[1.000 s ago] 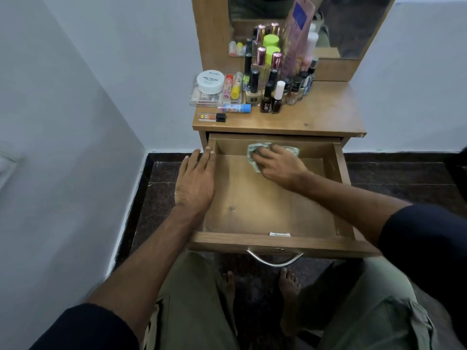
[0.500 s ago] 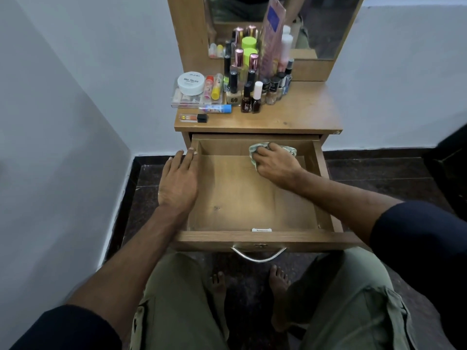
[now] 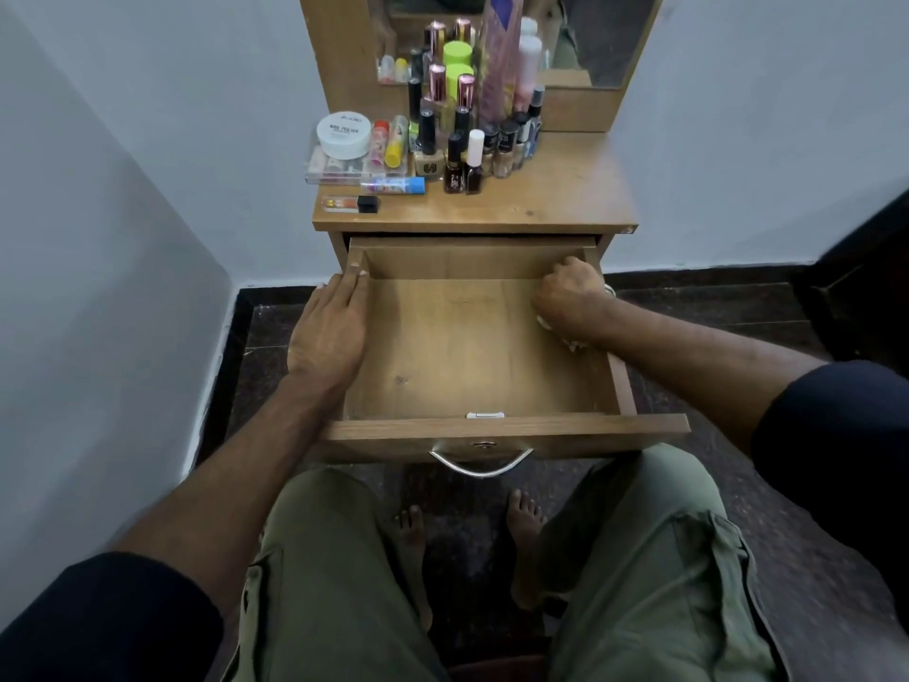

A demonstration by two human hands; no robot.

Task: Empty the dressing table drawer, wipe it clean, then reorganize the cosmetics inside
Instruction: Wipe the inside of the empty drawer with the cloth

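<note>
The worktop (image 3: 565,189) has all the cosmetics (image 3: 457,135) crowded at its back left by the mirror. Below it the drawer (image 3: 462,347) is pulled right out, bare wood inside. Left hand (image 3: 327,332) lies flat with straight fingers on the drawer's left wall. Right hand (image 3: 565,292) is curled around a cloth (image 3: 573,343) at the right wall, mostly hidden.

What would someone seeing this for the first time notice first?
The pulled-out wooden drawer in the middle, bare inside, with the left hand resting flat on its left wall and the right hand bunched over a barely visible cloth at the right wall. Behind it, cosmetics crowd the tabletop's left side before the mirror.
</note>
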